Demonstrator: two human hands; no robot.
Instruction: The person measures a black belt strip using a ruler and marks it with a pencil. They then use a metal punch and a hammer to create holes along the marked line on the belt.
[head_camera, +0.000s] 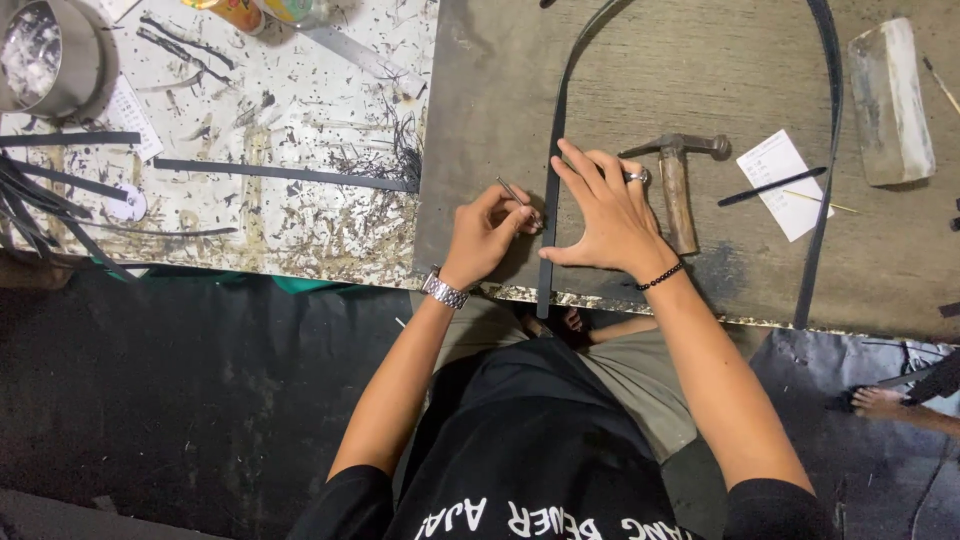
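— Where is the strip (547, 200)?
— On the table (480, 120). It runs long, from the near edge straight away from the person, then bends off to the right
— Which hand is on it?
— The right hand (608, 212) lies flat and open, fingers spread, pressing it down. The left hand (482, 235) is just to the left, pinched shut on a thin tool (520, 200)
— Where does the tool point?
— Its tip meets the strip's left edge, right by the right hand's fingers

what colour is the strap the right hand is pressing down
Black; the strap under the right hand shows best in the head view.
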